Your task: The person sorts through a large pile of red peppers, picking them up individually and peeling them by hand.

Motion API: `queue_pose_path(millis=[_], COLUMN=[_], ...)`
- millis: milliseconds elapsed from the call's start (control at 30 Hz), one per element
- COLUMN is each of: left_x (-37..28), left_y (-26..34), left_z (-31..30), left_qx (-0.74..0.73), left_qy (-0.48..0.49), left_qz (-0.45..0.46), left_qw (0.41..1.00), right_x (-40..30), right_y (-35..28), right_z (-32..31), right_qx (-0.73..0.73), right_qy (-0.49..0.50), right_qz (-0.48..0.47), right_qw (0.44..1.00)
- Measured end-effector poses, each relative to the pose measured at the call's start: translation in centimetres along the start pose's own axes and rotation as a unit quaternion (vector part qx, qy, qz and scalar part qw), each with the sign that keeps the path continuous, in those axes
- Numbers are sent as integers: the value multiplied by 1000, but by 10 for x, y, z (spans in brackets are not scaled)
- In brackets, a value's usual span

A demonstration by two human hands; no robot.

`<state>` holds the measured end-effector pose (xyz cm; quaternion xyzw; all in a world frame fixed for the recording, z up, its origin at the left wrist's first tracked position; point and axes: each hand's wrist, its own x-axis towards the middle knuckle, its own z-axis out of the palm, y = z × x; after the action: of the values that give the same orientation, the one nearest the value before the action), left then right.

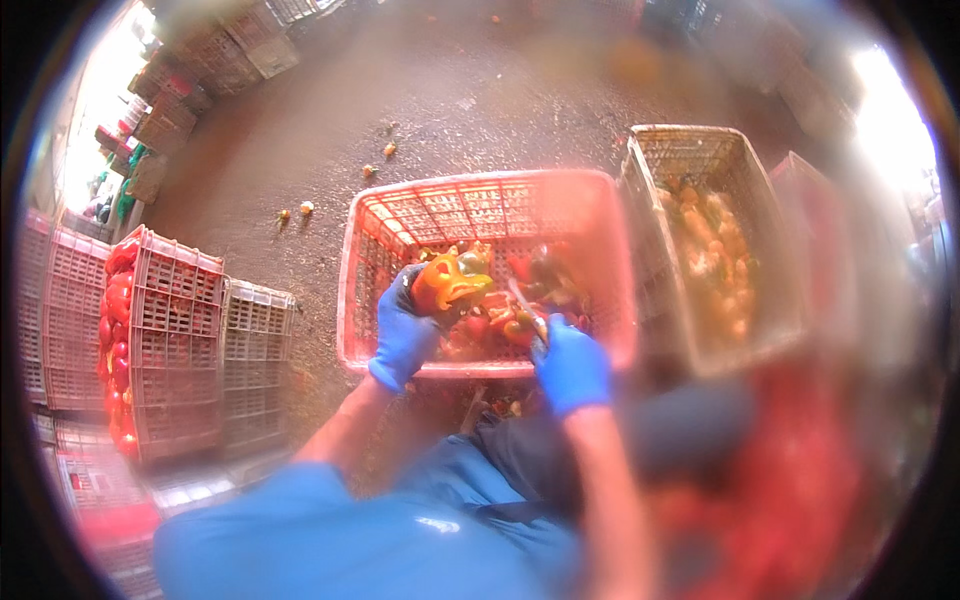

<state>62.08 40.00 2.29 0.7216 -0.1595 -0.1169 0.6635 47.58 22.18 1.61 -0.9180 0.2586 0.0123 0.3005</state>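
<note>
My left hand, in a blue glove with a dark palm side, grips a cut bell pepper, orange and red with openings showing in its flesh. The pepper is above the left part of a red plastic crate. My right hand, gloved in blue, is shut on a small knife, its blade pointing up and left, apart from the pepper. Red, green and orange pepper pieces lie in the crate below both hands. Haze blurs the crate's right side.
At the right, a pale plastic crate holds orange-yellow produce, blurred. Crates stand at the left, one filled with red peppers. Small pepper scraps lie on the wet floor. Stacked boxes stand at the upper left.
</note>
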Motion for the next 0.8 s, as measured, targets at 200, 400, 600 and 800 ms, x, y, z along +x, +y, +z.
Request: queue_pose_path(millis=[200,400,600,800], left_x=[4,-1,0,-1], left_y=[-11,-1,2,-3], left_z=[-3,13,4,4], left_qx=[-76,-149,-185,-210], left_qy=[-42,-96,-126,-143], left_qz=[-64,-129,-197,-222], left_qw=[994,976,955,941], right_x=[-11,-14,-13,-14], right_y=[-9,-6,-7,-8], right_z=[-9,-12,-11,-13], right_qx=[53,12,29,46], right_qy=[151,184,178,158], right_qz=[-181,-229,-234,-219], right_qw=[970,956,956,962])
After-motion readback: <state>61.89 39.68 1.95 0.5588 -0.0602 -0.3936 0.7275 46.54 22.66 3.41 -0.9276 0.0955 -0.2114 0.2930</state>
